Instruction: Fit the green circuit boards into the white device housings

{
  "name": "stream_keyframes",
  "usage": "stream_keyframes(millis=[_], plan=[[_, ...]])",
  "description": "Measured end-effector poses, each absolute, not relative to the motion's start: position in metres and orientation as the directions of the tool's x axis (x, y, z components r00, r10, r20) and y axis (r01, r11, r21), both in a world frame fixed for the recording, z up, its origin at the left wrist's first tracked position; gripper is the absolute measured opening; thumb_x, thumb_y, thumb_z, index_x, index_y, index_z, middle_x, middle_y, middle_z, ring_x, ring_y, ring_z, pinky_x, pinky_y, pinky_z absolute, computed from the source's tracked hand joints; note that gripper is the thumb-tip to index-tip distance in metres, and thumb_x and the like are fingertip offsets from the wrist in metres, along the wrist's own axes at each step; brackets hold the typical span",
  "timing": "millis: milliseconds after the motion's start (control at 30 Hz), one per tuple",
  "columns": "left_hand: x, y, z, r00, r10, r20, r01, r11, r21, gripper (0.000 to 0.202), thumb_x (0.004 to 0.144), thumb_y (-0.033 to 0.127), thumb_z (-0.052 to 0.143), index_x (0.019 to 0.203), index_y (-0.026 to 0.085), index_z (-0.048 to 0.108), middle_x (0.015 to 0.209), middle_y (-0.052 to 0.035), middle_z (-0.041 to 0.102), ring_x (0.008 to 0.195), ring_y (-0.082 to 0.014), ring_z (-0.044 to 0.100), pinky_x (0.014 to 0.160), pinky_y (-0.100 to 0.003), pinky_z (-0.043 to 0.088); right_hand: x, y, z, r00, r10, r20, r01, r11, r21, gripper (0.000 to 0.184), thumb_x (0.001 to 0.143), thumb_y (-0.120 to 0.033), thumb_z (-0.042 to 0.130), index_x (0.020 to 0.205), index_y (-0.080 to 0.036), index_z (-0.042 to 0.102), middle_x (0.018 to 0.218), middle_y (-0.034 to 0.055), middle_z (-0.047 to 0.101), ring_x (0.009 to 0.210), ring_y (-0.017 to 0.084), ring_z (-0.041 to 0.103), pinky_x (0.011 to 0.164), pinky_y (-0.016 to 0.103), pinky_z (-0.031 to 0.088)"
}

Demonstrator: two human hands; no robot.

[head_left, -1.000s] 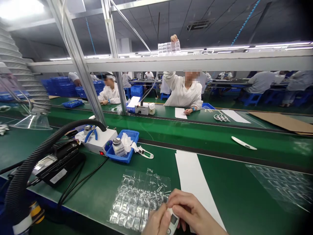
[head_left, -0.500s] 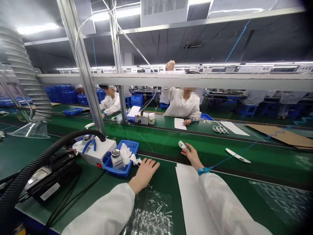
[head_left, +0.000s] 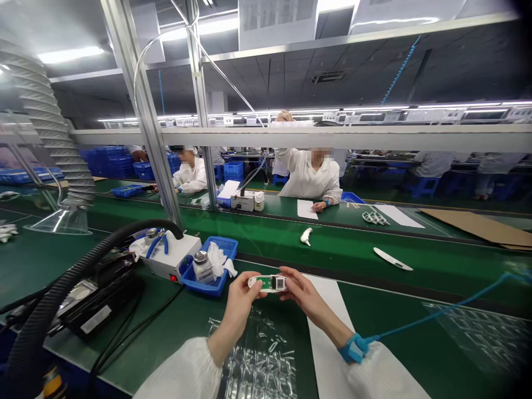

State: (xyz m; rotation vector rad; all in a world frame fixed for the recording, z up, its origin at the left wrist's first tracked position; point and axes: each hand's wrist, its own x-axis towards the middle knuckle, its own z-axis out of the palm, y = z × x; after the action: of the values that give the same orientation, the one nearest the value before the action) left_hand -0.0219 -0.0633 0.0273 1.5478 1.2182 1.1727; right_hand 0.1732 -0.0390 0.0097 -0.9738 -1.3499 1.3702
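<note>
Level in front of me is a slim white plastic housing (head_left: 251, 281) with a green circuit board and a small square display showing on top. My left hand (head_left: 241, 293) pinches its left end between thumb and fingers. At the display end, my right hand (head_left: 302, 293) grips it the same way. A blue wrist strap (head_left: 355, 348) with a coiled cord circles my right wrist. Past my hands, a curved white device (head_left: 306, 236) lies on the green belt (head_left: 266, 235). Farther right on that belt is a long flat white piece (head_left: 393, 259).
On the left, a blue tray (head_left: 211, 289) holds a metal-topped bottle and white tissues, beside a white box (head_left: 172, 260) with blue pliers. Clear blister plastic (head_left: 261, 360) and white paper (head_left: 328, 343) lie below my hands. A co-worker (head_left: 311, 177) sits across the belt.
My right hand has let go of the curved white device, which now lies on the belt, and come back toward me. Both hands now hold the housing with the circuit board.
</note>
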Motion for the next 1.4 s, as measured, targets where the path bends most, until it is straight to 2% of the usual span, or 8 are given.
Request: stream_keyframes(millis=[167, 300, 400, 533, 700, 1000, 1233, 1400], plan=[[-0.021, -0.104, 0.026, 0.217, 0.976, -0.025, 0.036, 0.017, 0.999, 0.027, 0.076, 0.038, 0.062, 0.087, 0.017, 0.048, 0.08, -0.0009, 0.056, 0.062, -0.0151, 0.063, 0.052, -0.026, 0.054, 0.161, -0.061, 0.029, -0.281, 0.948, 0.147, -0.049, 0.139, -0.989, 0.038, 0.078, -0.049, 0.064, 0.1, -0.018, 0.058, 0.097, 0.0062, 0.063, 0.067, 0.013, 0.058, 0.056, 0.026, 0.049], [-0.021, -0.12, 0.028, 0.389, 0.913, -0.12, 0.003, 0.129, 0.992, 0.032, 0.079, 0.043, 0.057, 0.096, 0.016, 0.051, 0.073, -0.0004, 0.061, 0.041, -0.0097, 0.055, 0.04, -0.021, 0.044, 0.152, -0.078, 0.034, -0.317, 0.923, 0.217, 0.044, 0.243, -0.969, 0.03, 0.083, -0.046, 0.058, 0.097, -0.019, 0.059, 0.102, 0.0058, 0.057, 0.066, 0.012, 0.054, 0.055, 0.026, 0.047], [-0.019, -0.125, 0.023, 0.334, 0.938, -0.096, -0.008, 0.105, 0.994, 0.028, 0.083, 0.043, 0.052, 0.095, 0.019, 0.047, 0.066, 0.0056, 0.053, 0.036, -0.0046, 0.04, 0.035, -0.017, 0.03, 0.145, -0.09, 0.031, -0.205, 0.929, 0.308, 0.161, 0.342, -0.926, 0.027, 0.091, -0.043, 0.046, 0.088, -0.019, 0.057, 0.087, 0.0022, 0.054, 0.061, 0.011, 0.049, 0.054, 0.025, 0.042], [-0.018, -0.133, 0.018, 0.245, 0.969, -0.039, 0.033, 0.032, 0.999, 0.026, 0.084, 0.044, 0.052, 0.097, 0.021, 0.049, 0.063, 0.0066, 0.051, 0.04, -0.0067, 0.037, 0.041, -0.02, 0.027, 0.133, -0.106, 0.03, -0.224, 0.923, 0.313, 0.273, 0.368, -0.889, 0.018, 0.092, -0.035, 0.049, 0.084, -0.02, 0.053, 0.074, -0.0001, 0.053, 0.066, 0.014, 0.051, 0.061, 0.027, 0.042], [-0.034, -0.133, 0.022, 0.116, 0.992, 0.046, 0.135, -0.061, 0.989, 0.017, 0.086, 0.038, 0.051, 0.091, 0.022, 0.051, 0.062, 0.0048, 0.05, 0.053, -0.0122, 0.042, 0.053, -0.023, 0.03, 0.119, -0.118, 0.037, -0.291, 0.802, 0.521, 0.395, 0.597, -0.698, 0.021, 0.095, -0.024, 0.038, 0.078, -0.02, 0.049, 0.078, 0.0021, 0.05, 0.07, 0.016, 0.049, 0.066, 0.029, 0.039], [-0.096, -0.133, 0.011, -0.032, 0.999, -0.016, 0.171, 0.021, 0.985, 0.031, 0.086, 0.052, 0.045, 0.096, 0.022, 0.048, 0.064, 0.005, 0.043, 0.05, -0.0118, 0.034, 0.048, -0.024, 0.027, 0.129, -0.051, -0.017, -0.314, 0.938, 0.145, 0.601, 0.315, -0.735, 0.015, 0.075, -0.018, 0.055, 0.062, -0.019, 0.049, 0.056, -0.003, 0.052, 0.053, 0.013, 0.049, 0.051, 0.023, 0.035], [-0.101, -0.154, 0.006, -0.028, 0.997, -0.07, 0.132, 0.073, 0.989, 0.034, 0.085, 0.056, 0.045, 0.093, 0.023, 0.046, 0.065, 0.0058, 0.039, 0.051, -0.0113, 0.032, 0.048, -0.023, 0.029, 0.124, -0.065, -0.036, -0.366, 0.911, 0.189, 0.718, 0.406, -0.566, 0.013, 0.08, -0.008, 0.045, 0.077, -0.02, 0.05, 0.084, 0.0026, 0.052, 0.065, 0.015, 0.049, 0.057, 0.026, 0.031], [-0.099, -0.16, 0.011, -0.014, 0.992, -0.129, 0.101, 0.13, 0.986, 0.036, 0.083, 0.057, 0.047, 0.093, 0.023, 0.046, 0.064, 0.0062, 0.038, 0.051, -0.0107, 0.03, 0.048, -0.022, 0.029, 0.12, -0.076, -0.036, -0.453, 0.874, 0.178, 0.722, 0.476, -0.502, 0.014, 0.088, -0.015, 0.042, 0.083, -0.021, 0.053, 0.085, 0.0039, 0.053, 0.065, 0.018, 0.051, 0.058, 0.028, 0.035]])
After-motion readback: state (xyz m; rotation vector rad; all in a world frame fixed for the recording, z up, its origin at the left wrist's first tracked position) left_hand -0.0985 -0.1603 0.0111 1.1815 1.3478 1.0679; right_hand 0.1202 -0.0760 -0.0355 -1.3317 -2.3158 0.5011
